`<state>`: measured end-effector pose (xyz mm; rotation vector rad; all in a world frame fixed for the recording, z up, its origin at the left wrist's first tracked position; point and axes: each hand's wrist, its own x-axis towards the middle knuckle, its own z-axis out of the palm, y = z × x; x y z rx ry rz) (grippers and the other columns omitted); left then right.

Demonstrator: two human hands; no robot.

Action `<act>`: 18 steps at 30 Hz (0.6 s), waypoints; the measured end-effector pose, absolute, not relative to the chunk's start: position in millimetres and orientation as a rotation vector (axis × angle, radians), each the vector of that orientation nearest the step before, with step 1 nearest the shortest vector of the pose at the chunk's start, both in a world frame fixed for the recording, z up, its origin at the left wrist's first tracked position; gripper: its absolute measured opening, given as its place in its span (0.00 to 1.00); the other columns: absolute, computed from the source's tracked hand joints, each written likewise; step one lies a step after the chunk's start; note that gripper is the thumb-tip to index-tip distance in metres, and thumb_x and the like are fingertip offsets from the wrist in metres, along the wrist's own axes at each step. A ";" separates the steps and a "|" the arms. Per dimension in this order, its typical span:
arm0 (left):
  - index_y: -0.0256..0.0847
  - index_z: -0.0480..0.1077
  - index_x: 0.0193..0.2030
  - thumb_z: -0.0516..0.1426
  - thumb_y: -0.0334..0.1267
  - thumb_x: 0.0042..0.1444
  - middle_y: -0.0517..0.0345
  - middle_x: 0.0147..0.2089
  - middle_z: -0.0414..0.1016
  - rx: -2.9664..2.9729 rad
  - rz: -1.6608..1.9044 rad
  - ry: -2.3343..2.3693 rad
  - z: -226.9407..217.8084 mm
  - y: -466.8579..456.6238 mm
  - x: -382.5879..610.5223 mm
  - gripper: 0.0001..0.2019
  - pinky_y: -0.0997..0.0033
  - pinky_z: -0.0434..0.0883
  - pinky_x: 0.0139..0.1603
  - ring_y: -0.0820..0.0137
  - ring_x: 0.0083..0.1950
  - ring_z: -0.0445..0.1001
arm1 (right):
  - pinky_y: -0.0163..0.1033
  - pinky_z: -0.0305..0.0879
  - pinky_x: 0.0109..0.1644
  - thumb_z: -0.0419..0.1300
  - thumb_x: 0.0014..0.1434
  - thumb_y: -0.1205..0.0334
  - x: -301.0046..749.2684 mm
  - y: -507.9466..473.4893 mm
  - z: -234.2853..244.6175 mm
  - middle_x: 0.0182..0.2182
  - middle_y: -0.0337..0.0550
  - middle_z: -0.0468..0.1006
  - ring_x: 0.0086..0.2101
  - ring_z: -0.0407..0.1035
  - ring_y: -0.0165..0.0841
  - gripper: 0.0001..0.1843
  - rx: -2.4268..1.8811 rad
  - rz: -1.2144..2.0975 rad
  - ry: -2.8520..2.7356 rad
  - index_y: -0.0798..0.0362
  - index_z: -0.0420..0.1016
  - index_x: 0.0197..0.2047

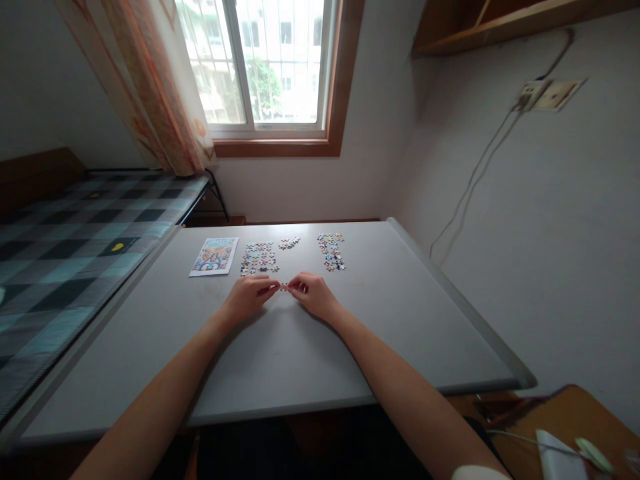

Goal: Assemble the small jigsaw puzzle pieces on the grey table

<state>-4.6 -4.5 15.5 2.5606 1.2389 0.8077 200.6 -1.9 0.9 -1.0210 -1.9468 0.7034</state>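
My left hand [253,293] and my right hand [313,293] meet near the middle of the table, fingers pinched. Between their fingertips are small jigsaw puzzle pieces [284,287], too small to tell how many or whether they are joined. Just beyond my left hand lies a block of loose puzzle pieces [258,257] in rows. Another group of pieces [331,252] is spread past my right hand, and a small heap of pieces [289,244] sits between the two groups. A colourful picture card [215,257] lies to the left of them.
The grey-white table [280,360] has a raised edge along its right side. A bed with a checked cover [100,233] stands at the left. Behind are a window [280,67] and a curtain [145,87]. A wooden surface [575,427] with a white device is at lower right.
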 end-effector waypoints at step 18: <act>0.41 0.77 0.37 0.51 0.43 0.62 0.58 0.25 0.69 2.608 0.879 1.272 12.8 -3.1 -5.6 0.14 0.76 0.58 0.29 0.76 0.26 0.63 | 0.32 0.62 0.33 0.59 0.57 0.63 200.2 -3.6 5.0 0.27 0.40 0.75 0.26 0.65 0.26 0.06 -1.043 0.655 -1.926 0.55 0.76 0.33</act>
